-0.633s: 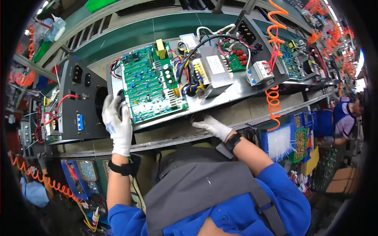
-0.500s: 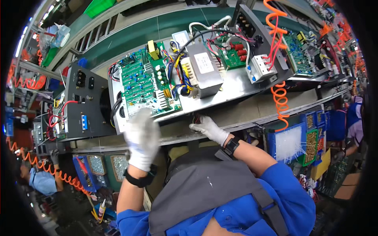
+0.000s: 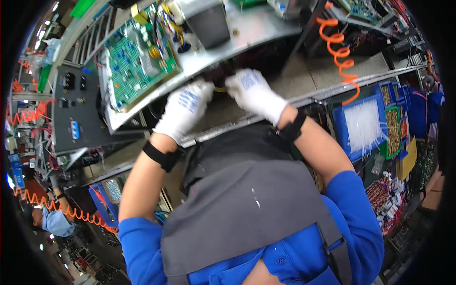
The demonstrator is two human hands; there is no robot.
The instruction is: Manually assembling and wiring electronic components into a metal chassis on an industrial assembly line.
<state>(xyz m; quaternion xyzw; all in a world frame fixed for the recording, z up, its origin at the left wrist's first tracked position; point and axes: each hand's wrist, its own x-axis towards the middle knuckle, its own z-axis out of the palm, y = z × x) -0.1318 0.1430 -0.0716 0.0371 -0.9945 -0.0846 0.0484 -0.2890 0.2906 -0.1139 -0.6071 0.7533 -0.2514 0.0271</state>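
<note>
Gloved hands (image 3: 185, 108) curled near metal chassis (image 3: 259, 37), grip unclear, white strips (image 3: 362, 127) in blue bin (image 3: 338, 129)

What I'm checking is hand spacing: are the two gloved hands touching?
Apart: the head view shows a narrow gap between the left hand and the right hand.

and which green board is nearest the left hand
The large upper-left board; other boards at the top edge lie farther from the left hand.
</note>
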